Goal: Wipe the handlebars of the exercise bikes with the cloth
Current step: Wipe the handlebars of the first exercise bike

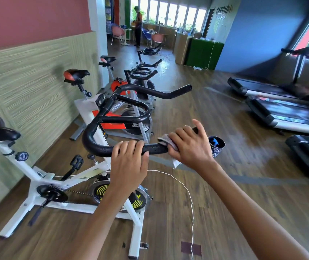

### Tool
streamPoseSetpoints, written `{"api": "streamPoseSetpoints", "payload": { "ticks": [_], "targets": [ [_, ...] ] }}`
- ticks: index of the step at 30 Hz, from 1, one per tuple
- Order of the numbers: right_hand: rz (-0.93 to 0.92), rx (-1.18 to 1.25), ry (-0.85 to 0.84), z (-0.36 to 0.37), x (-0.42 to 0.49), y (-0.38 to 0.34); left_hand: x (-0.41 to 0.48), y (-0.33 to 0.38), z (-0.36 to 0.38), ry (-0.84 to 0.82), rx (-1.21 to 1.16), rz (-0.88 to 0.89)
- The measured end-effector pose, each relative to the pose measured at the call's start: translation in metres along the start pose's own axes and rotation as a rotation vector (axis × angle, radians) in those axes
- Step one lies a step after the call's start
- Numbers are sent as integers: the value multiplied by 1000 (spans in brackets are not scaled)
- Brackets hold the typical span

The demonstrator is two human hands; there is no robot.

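A white exercise bike [37,177] stands right in front of me with black handlebars [101,132]. My left hand [129,162] is wrapped over the near bar of the handlebars. To its right, my right hand [189,145] presses a grey-white cloth [166,140] around the same bar near its right end. A corner of the cloth hangs below the bar. Further bikes stand in a row behind, their black handlebars [142,72] pointing right.
A black cup holding a blue spray bottle [216,145] sits on the floor just right of my right hand. A white cord [189,199] trails over the wooden floor. Treadmills [281,113] line the right side. A person [138,25] stands far back by chairs.
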State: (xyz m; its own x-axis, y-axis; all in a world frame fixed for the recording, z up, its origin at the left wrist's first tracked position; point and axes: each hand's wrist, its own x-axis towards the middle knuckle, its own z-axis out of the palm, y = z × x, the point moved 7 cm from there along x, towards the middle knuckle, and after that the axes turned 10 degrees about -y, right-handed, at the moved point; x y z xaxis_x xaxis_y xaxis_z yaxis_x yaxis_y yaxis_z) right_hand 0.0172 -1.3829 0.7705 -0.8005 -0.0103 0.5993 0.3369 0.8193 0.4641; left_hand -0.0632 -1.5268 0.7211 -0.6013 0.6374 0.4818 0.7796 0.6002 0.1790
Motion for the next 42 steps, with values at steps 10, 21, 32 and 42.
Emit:
{"api": "streamPoseSetpoints", "payload": {
  "ticks": [10,21,32,42],
  "targets": [
    [188,85,178,5,-19,-8,-4,-1,7,116,38,32],
    [103,37,755,44,-40,-17,-4,-1,22,492,199,130],
    [138,28,958,97,-42,-32,-3,-1,30,723,321,166],
    [231,582,1147,90,-31,-39,-2,-5,31,780,343,197]
  ]
}}
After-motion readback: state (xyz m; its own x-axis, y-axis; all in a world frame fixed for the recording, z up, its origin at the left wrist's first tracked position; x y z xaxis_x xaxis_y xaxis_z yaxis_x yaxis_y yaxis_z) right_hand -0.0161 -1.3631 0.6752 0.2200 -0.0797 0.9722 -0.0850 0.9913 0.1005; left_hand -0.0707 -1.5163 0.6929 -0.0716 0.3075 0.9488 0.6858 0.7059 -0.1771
